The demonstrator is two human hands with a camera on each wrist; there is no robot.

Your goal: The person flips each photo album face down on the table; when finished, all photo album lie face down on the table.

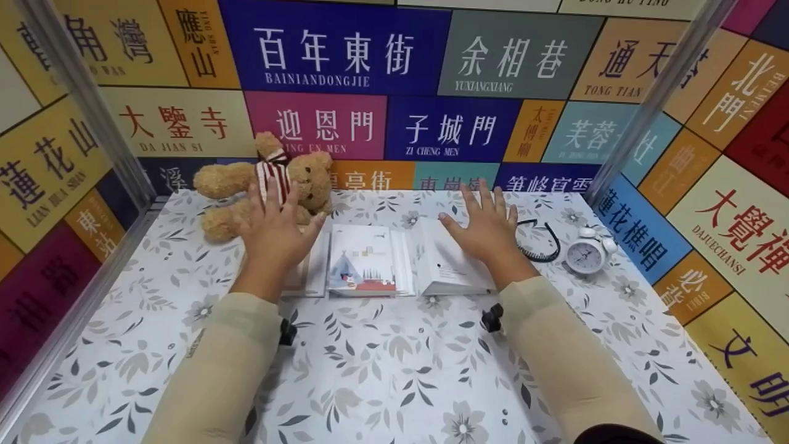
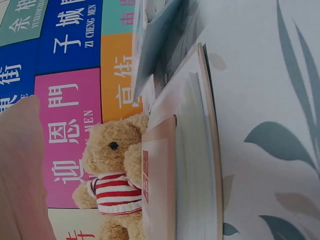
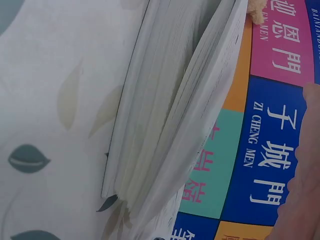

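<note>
My left hand (image 1: 274,237), fingers spread and straight, is over a book with a pinkish-beige cover (image 2: 159,175) and hides much of it in the head view. It overlaps the teddy bear (image 1: 311,179) there too; the bear lies on its side in a red-and-white striped top. Also spread and straight, my right hand (image 1: 487,231) is above the right end of a white book (image 1: 447,265), whose cover stands slightly raised off its pages (image 3: 155,110). Between the hands lies a book with a tent picture on its cover (image 1: 360,262). Neither hand grips anything.
A black toothed headband (image 1: 545,243) lies right of the right hand, beside a white twin-bell alarm clock (image 1: 585,254). A leaf-patterned cloth (image 1: 370,370) covers the table. Behind it stands a wall of colourful sign panels (image 1: 333,55), with metal posts (image 1: 92,105) at the corners.
</note>
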